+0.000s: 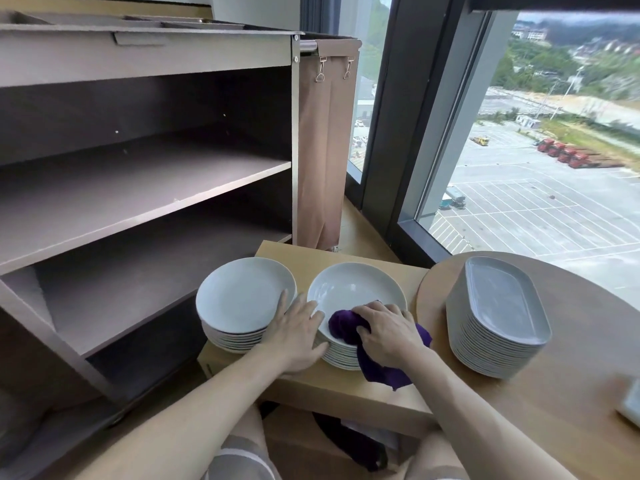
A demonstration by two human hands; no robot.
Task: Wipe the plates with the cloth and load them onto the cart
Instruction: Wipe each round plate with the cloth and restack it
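Two stacks of round white plates stand on a low wooden table [346, 389]. My right hand [388, 332] presses a purple cloth [346, 327] onto the near rim of the top plate [353, 289] of the right stack. My left hand [298, 330] lies flat between the stacks, fingers spread against the edge of the right stack and touching the left stack [242, 299]. The grey cart [145, 181] stands to the left with bare shelves.
A tall stack of grey oblong platters [498, 317] sits on a round wooden table [568, 410] at the right. A brown fabric bag [325, 150] hangs on the cart's right end. Large windows run behind. A white object [632, 400] lies at the far right edge.
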